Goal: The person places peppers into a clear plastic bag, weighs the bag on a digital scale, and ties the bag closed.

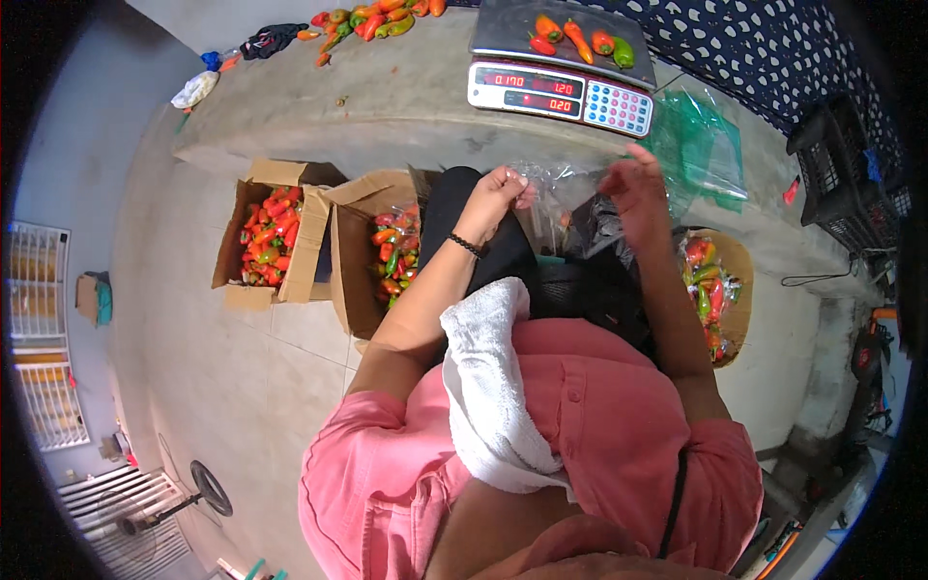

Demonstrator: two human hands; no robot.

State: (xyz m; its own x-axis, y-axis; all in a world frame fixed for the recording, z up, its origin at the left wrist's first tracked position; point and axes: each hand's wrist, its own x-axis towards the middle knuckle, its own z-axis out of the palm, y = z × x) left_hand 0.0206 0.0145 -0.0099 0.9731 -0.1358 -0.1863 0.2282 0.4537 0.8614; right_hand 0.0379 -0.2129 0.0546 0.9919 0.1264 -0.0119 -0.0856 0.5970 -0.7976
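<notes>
My left hand (495, 200) is closed in a pinch on the rim of a clear plastic bag (553, 186) above my lap. Just right of the bag my right hand (638, 191) is raised, its fingers bent and apart; nothing shows in its grip. Beyond both hands stands a digital scale (561, 97) with lit red figures. On its metal plate lie several orange and red peppers (578, 41) and a green pepper (623, 52). Green plastic bags (713, 145) lie beside the scale, near my right hand.
Cardboard boxes of peppers stand on the floor: one far left (232, 256), one by my left knee (353, 256), one on the right (737, 290) with bagged peppers. Loose peppers (372, 24) line the concrete ledge (290, 106). A black crate (836, 169) is at the right.
</notes>
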